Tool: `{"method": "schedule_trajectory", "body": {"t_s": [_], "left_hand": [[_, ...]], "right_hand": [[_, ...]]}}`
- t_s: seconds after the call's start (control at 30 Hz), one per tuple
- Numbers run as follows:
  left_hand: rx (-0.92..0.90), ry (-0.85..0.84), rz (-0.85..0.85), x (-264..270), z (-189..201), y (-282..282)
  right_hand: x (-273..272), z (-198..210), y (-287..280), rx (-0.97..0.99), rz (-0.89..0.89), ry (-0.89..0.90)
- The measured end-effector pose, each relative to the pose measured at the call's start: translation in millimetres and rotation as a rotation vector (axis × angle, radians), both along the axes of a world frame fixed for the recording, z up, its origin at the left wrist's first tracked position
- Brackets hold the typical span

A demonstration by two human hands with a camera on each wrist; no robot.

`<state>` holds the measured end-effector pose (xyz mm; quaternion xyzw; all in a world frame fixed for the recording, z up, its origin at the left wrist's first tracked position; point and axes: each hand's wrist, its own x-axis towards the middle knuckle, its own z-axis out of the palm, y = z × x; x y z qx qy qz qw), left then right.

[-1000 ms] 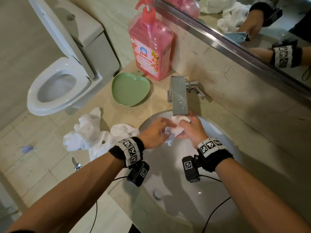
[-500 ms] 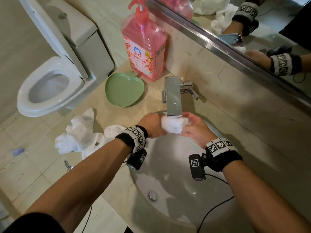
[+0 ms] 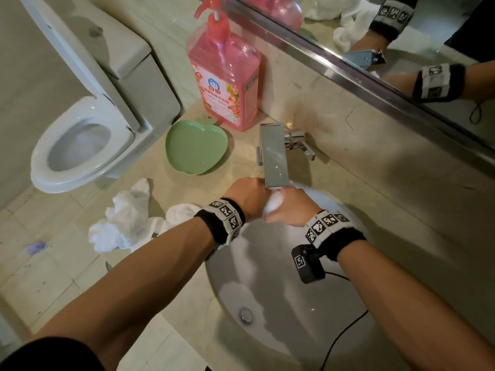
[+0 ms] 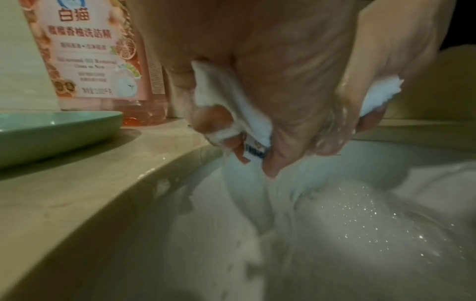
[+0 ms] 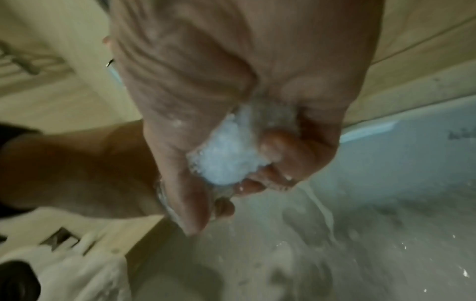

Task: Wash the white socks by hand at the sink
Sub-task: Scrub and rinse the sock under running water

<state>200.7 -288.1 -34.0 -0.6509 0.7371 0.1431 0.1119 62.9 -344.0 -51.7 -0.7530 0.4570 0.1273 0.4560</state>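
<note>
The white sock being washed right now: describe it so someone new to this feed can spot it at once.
Start at the square chrome faucet behind the round white sink basin. Just under its spout, the left hand and right hand grip a bunched wet white sock. Unlike the crumpled white socks on the beige counter, left of the basin, it is held, balled small and dripping.

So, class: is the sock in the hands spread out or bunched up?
Bunched up: both hands, left hand and right hand, squeeze the white sock into a wad.

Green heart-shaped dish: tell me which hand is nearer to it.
Left. The left hand grips the sock under the faucet, on the side toward the green dish; the right hand holds it from the far side.
</note>
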Motion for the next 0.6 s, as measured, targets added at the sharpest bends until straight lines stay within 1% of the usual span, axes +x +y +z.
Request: {"method": "schedule_trajectory", "body": {"t_s": [0.07,0.13,0.17,0.2,0.27,0.33,0.43,0.47,0.53,0.57,0.6], "left_hand": [[0.027,-0.025,0.025,-4.5,-2.2,-2.6],[0.040,-0.007,0.054,-7.1,-5.6,-3.5],[0.041,0.011,0.075,-8.3,-7.0,-4.2],[0.039,0.036,0.090,-10.0,-8.5,-5.2],[0.063,0.056,0.116,-12.9,-10.1,-5.8],[0.063,0.072,0.139,-14.1,-14.8,-5.9],[0.011,0.140,0.174,-15.6,-16.4,-2.9],[0.023,0.136,0.183,-14.8,-17.3,-2.7],[0.095,0.117,0.187,-11.5,-20.4,-1.1],[0.139,0.138,0.201,-7.9,-23.4,0.7],[0.200,0.218,0.250,-4.0,-25.6,2.5]], "right_hand": [[5.3,-0.5,1.3,-0.151,0.156,0.091],[8.7,-2.4,3.6,-0.276,0.235,0.147],[7.9,-4.5,4.8,-0.349,0.274,0.145],[5.7,-7.0,6.1,-0.421,0.285,0.144],[0.8,-9.5,10.0,-0.518,0.245,0.131],[-1.2,-10.2,13.4,-0.552,0.246,0.149],[-1.4,-7.6,14.2,-0.552,0.270,0.169],[-1.0,-6.4,13.2,-0.567,0.290,0.171],[-1.8,-3.3,11.4,-0.619,0.336,0.174],[-2.0,-1.6,10.4,-0.635,0.351,0.163],[-2.4,0.2,9.8,-0.641,0.369,0.154]]}}
